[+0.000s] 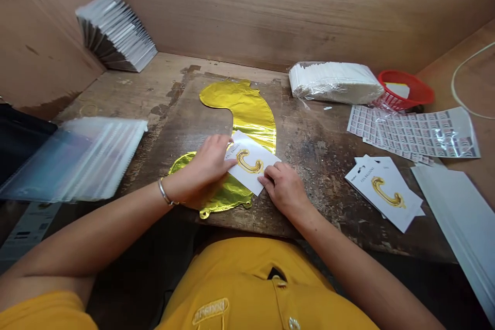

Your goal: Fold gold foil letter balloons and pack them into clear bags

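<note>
A white printed card (255, 150) showing a gold letter C balloon is held between my two hands, tilted over the table. My left hand (212, 161) pinches its upper left end, thumb on the front. The lower right edge is gripped by my right hand (285, 185), with fingers curled round it. Beneath the card lies a flat gold foil balloon (253, 108), curved in shape. Its lower part is partly covered by my left hand and the card. Small tabs show along its near edge.
Matching cards (386, 193) lie at right beside white sheets (460, 216). Sticker sheets (421, 131), a red basket (419, 94) and a wrapped white stack (336, 81) sit behind. At left are clear plastic bags (77, 160) and a leaning card stack (118, 31). Wooden walls enclose the table.
</note>
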The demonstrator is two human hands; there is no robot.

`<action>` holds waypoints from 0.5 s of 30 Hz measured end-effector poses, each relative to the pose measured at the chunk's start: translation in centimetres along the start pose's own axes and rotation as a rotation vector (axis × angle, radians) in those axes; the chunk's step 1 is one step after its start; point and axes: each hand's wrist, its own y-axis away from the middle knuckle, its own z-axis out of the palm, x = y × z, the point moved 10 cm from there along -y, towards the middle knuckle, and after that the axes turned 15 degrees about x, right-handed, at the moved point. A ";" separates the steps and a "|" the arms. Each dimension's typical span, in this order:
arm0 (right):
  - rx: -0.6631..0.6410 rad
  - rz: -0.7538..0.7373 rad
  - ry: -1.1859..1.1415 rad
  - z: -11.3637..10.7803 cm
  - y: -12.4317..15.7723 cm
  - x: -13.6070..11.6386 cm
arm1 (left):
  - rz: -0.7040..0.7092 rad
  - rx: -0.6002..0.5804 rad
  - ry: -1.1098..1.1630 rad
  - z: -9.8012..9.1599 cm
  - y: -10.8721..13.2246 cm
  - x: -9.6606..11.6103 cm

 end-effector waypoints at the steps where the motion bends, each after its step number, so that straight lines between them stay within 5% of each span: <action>1: -0.005 0.012 0.015 0.3 0.1 0.1 | -0.080 0.004 0.031 -0.2 -0.9 -0.7; 5: 0.034 0.072 -0.002 -0.1 0.1 0.9 | -0.405 -0.202 0.343 1.1 -2.7 -2.2; 8: 0.181 0.217 -0.070 -1.8 0.3 3.0 | -0.581 -0.463 0.791 3.1 -1.3 -0.3; 12: 0.408 0.476 -0.577 -3.6 1.1 6.1 | -0.585 -0.381 1.127 2.0 0.1 1.6; 15: 0.091 0.571 -1.183 -0.8 1.1 3.9 | -0.509 -0.281 1.228 0.3 1.3 2.5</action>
